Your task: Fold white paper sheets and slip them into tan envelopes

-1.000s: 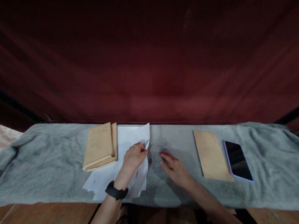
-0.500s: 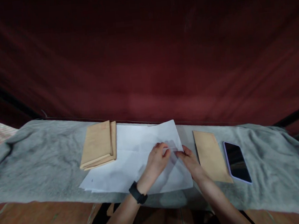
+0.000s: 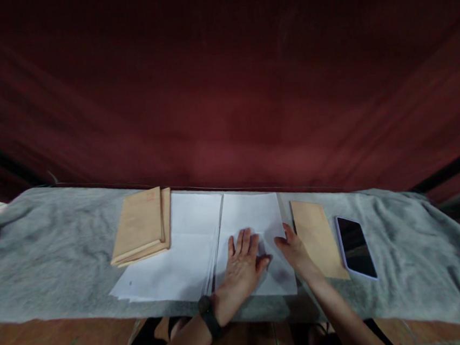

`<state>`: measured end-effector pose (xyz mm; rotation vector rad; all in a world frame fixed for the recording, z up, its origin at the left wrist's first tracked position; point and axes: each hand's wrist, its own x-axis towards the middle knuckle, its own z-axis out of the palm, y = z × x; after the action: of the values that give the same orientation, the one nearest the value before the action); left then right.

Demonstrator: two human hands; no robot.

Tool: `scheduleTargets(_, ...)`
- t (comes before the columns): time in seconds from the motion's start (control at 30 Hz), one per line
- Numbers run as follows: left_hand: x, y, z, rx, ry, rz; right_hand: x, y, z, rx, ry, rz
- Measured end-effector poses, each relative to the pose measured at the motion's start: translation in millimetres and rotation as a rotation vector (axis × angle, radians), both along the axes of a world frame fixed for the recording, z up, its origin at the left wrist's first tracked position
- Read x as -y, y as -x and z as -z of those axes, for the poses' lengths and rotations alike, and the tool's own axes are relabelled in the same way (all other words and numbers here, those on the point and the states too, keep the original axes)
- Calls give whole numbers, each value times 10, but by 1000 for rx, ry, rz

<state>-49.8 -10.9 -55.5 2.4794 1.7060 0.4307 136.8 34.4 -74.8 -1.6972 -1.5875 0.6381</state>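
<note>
- We see one sheet of white paper (image 3: 254, 211) lying flat at the lower centre of the frame, a faint crease running across it.
- Our left hand (image 3: 242, 261), below a black wristwatch (image 3: 209, 316), rests palm down on that sheet, fingers extended and slightly spread, gripping nothing.
- Our right hand (image 3: 294, 246) is at the sheet's right edge, fingers bent; we cannot tell whether they pinch the paper or merely touch it.
- Just left of the sheet lies the paper stack (image 3: 189, 258), its edges fanned and its left part under a pile of kraft envelopes (image 3: 140, 219).
- Right of centre, a single kraft envelope (image 3: 318, 240) lies beside a smartphone (image 3: 356, 247), all on a grey blanket (image 3: 58, 243).
- As we judge it, the work is partway along: one sheet is separated and spread out — done, it seems — but it is not folded over, and the other sheets lie unsorted in the stack.
</note>
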Motion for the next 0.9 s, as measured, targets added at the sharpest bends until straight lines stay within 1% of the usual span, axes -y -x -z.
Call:
scheduleTargets(0.07, 32, 1, 39, -19, -50, 9, 37, -2, -34, 126, -76, 30)
scheduleTargets(0.13, 55, -4, 60, -40, -94, 20, 84, 11, -86, 261, -177, 19)
scheduleTargets(0.2, 56, -8, 69, -60, -128, 23, 125, 61, -129, 353, -268, -48)
scheduleTargets(0.23, 46, -7, 73, -70, -139, 18, 140, 105, -137, 367, -299, -98)
scheduleTargets(0.3, 2, 3, 87, -92, -146, 3, 161, 228, -124, 342, -315, -221)
scheduleTargets(0.37, -63, 22, 117, -122, -135, -14, 176, 374, -79, 337, -287, -309)
scheduleTargets(0.47, -154, 53, 186, -165, -115, -46, 200, 544, -1, 437, -258, -364)
scheduleTargets(0.53, -186, 76, 229, -175, -122, -64, 214, 584, 39, 520, -259, -358)
scheduleTargets(0.6, -191, 107, 254, -167, -143, -80, 220, 563, 71, 586, -275, -325)
scheduleTargets(0.77, -163, 223, 249, -123, -172, -177, 189, 374, 152, 668, -314, -173)
scheduleTargets(0.9, -143, 293, 241, -112, -176, -228, 163, 217, 207, 678, -321, -111)
